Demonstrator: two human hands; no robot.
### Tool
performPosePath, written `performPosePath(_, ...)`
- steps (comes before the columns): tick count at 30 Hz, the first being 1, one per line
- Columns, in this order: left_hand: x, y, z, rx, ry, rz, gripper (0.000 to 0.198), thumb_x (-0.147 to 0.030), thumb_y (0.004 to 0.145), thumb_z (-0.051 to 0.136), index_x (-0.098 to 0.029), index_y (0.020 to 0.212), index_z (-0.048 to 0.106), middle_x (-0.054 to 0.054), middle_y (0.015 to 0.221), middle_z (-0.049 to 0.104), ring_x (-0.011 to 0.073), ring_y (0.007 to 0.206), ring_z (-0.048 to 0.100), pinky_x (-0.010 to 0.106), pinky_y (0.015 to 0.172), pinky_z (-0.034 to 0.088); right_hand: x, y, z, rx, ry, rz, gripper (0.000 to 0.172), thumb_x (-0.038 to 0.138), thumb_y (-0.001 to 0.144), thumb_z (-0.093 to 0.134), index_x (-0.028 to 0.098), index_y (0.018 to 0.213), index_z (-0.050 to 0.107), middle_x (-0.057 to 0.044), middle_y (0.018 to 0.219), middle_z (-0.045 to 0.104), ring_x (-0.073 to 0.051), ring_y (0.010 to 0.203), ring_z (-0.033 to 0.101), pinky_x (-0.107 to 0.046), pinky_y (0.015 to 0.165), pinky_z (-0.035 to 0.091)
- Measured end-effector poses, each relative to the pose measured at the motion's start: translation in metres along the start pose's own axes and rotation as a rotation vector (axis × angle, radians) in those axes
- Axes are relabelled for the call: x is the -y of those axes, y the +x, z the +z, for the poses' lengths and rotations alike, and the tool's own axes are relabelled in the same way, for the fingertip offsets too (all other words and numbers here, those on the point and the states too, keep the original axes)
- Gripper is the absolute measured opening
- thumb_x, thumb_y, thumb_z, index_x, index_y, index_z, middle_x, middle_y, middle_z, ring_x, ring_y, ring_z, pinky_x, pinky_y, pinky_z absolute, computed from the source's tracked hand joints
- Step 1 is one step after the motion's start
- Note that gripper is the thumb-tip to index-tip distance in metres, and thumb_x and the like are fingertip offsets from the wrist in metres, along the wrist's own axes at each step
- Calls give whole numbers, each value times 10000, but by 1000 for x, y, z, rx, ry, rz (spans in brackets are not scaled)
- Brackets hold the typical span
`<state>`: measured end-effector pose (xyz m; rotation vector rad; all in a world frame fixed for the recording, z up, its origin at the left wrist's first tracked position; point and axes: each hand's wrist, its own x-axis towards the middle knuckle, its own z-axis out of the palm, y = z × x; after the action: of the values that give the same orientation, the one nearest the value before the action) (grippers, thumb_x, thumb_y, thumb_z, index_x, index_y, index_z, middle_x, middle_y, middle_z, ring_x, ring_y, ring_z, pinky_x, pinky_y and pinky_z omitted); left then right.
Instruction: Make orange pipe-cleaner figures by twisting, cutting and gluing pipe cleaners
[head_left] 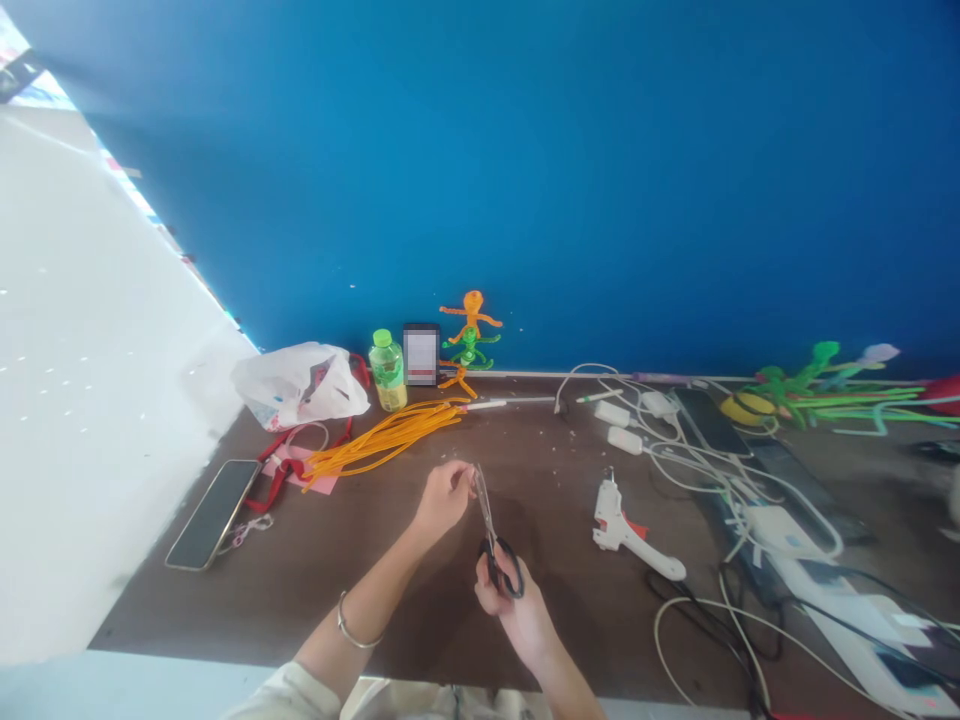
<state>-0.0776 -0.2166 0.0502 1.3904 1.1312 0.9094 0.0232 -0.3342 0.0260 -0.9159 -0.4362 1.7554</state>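
My right hand [510, 600] grips black-handled scissors [489, 520], with fingers through the loops and the blades pointing away from me. At the blade tips, my left hand [448, 492] is closed in a pinch. Whatever sits between its fingertips is too small to make out. Beyond my left hand lies a bundle of orange pipe cleaners [390, 437]. Small pipe-cleaner figures, an orange one [472, 312] above a green one [469, 347], are stacked against the blue wall.
A white hot glue gun [628, 530] lies to the right, near tangled white cables [675, 450] and a power strip [847, 620]. On the left are a phone [214, 515], a plastic bag [304, 383] and a green-capped bottle [388, 372]. Green pipe cleaners [840, 400] lie far right.
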Motion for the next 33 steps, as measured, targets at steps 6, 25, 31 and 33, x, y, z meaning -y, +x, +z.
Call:
performPosePath(6,-1,-1,2,-14,-318,-138,214,-347,732,565,-138,688,574,-18,552,503,78,520,470,217,560,401,4,-2,6,115,127,87,435,534,751,522,158,533,503,94,384,185,-43,384,123,-248,430,112)
performPosePath(25,7,-4,2,291,-983,-293,234,-279,651,712,-117,661,544,-23,587,461,43,547,437,191,579,371,6,-4,-3,376,502,195,496,584,806,378,196,513,279,109,340,77,-56,360,18,-205,390,116)
performPosePath(31,15,-1,3,302,-942,-274,302,-319,617,732,-125,595,502,-30,554,453,42,523,430,188,560,375,-1,-3,-7,365,540,218,506,596,804,365,203,508,248,115,311,72,-59,357,11,-201,377,120)
performPosePath(33,18,0,3,294,-923,-282,314,-331,605,738,-125,582,503,-31,543,458,43,517,436,191,559,383,-2,-3,-8,363,540,218,509,604,803,354,204,509,245,116,306,69,-58,352,9,-202,373,116)
